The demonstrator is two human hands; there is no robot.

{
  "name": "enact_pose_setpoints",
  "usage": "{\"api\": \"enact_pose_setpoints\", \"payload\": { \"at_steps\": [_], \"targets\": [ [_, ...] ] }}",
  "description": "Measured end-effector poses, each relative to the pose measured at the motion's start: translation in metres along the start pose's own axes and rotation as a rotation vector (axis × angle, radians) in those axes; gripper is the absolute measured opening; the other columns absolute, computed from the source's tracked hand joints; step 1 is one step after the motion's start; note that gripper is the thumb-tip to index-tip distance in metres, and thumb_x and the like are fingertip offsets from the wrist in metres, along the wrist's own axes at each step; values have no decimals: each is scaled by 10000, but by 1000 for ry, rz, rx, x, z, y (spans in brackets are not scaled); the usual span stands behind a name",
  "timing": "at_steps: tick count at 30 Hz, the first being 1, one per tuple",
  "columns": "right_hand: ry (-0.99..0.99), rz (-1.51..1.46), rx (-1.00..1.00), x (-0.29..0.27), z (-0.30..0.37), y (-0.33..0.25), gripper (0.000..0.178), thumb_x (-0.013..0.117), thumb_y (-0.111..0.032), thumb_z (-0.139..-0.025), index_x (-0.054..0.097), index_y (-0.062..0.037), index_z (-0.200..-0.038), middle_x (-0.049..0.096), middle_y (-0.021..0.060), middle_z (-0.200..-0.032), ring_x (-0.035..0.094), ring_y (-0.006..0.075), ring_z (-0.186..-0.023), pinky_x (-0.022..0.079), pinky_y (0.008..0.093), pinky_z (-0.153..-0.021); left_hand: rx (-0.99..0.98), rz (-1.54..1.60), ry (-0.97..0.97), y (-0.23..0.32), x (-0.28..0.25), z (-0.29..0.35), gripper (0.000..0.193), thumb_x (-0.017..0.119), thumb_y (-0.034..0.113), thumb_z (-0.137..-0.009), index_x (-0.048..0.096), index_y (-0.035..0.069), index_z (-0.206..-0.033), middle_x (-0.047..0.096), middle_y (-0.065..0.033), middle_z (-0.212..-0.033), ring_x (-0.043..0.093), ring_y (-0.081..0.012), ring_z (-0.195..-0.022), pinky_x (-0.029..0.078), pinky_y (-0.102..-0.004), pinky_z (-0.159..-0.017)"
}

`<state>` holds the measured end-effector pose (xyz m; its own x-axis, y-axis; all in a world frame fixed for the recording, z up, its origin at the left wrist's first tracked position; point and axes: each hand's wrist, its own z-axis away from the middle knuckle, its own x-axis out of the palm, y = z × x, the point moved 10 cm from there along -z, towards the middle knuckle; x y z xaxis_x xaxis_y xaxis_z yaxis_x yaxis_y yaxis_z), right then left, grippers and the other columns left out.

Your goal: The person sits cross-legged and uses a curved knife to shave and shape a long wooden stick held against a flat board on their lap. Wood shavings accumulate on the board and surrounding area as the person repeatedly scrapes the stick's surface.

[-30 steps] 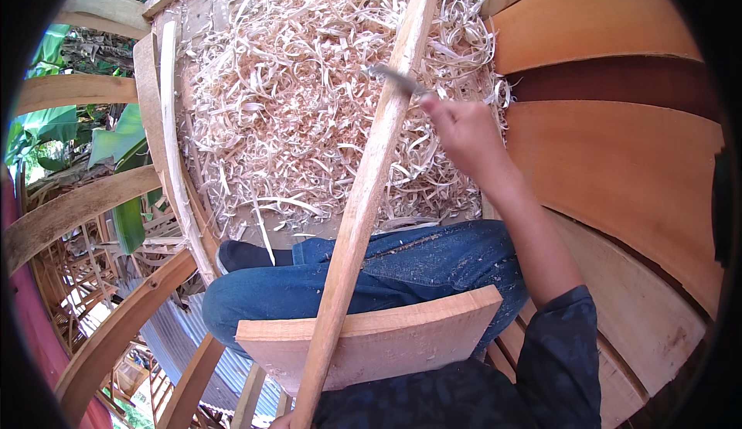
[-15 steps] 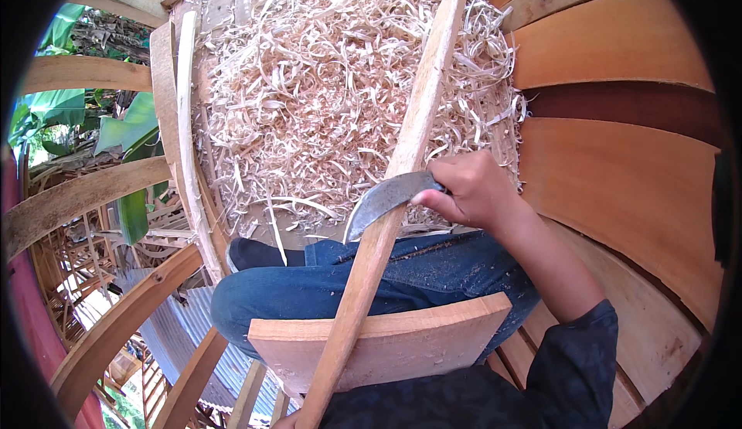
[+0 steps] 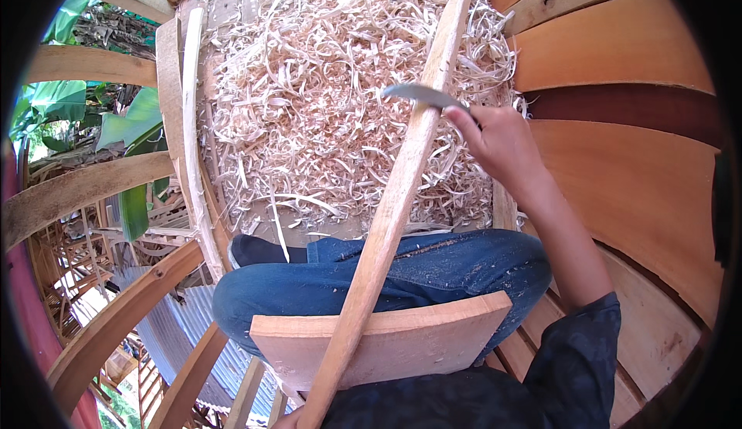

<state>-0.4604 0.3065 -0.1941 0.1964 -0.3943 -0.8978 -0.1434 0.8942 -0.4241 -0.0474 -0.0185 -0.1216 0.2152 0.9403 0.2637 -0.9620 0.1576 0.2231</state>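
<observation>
My right hand (image 3: 502, 147) grips the handle of a curved metal knife (image 3: 421, 94). Its blade lies across a long pale wooden strip (image 3: 390, 212) that runs from the bottom middle up to the top right. The strip rests over a flat wooden board (image 3: 433, 344) on my lap, above my blue-jeaned legs (image 3: 433, 270). Only a sliver of my left hand (image 3: 284, 421) shows at the bottom edge, by the lower end of the strip; what it holds cannot be told.
A thick heap of pale wood shavings (image 3: 309, 112) covers the floor ahead. Curved wooden planks (image 3: 626, 158) form a wall on the right. A thin bent strip (image 3: 193, 143) leans at the left, beyond it curved beams (image 3: 85, 185) and green leaves (image 3: 131, 120).
My right hand has moved up the strip with the knife, away from my lap. Half a second ago the blade was lower, close to my knee.
</observation>
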Motion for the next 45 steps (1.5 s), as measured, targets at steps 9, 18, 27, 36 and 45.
{"api": "enact_pose_setpoints", "payload": {
  "at_steps": [9, 18, 27, 36, 45],
  "targets": [
    [-50, -59, -159, 11, 5, -17, 688, 403, -578, -916, 596, 4, -603, 555, 181, -540, 605, 294, -546, 484, 421, -546, -5, 23, -28, 11, 4, 2, 745, 735, 207, -769, 351, -66, -1346, 495, -112, -1262, 447, -181, -1177, 311, -314, -1028],
    [-53, 9, -355, 17, 9, -26, 630, 401, -557, -926, 624, -36, -651, 588, 144, -573, 627, 286, -583, 488, 408, -562, 39, 32, -48, 14, 5, 3, 744, 739, 223, -773, 359, -59, -1347, 499, -103, -1253, 442, -170, -1174, 312, -315, -1027],
    [-10, -58, -146, 14, -9, 18, 581, 439, -547, -915, 637, -50, -688, 582, 134, -557, 619, 292, -562, 486, 397, -549, 25, 90, -59, 29, 8, -1, 765, 732, 215, -779, 330, -66, -1365, 477, -113, -1283, 421, -172, -1199, 294, -308, -1037],
    [51, -43, 3, 8, -20, 37, 521, 466, -511, -916, 633, -74, -687, 579, 130, -562, 617, 311, -562, 477, 410, -527, 103, -4, -41, 28, 2, -2, 603, 726, 206, -789, 427, 27, -1281, 509, 17, -888, 478, -78, -773, 418, -235, -668],
    [171, -12, 83, -3, -24, 51, 470, 480, -489, -916, 621, -88, -717, 571, 119, -565, 589, 295, -511, 460, 386, -486, 83, -104, -54, 4, -11, -1, 545, 711, 206, -800, 450, 23, -1241, 507, 19, -820, 481, -75, -710, 421, -242, -604]
  ]
}}
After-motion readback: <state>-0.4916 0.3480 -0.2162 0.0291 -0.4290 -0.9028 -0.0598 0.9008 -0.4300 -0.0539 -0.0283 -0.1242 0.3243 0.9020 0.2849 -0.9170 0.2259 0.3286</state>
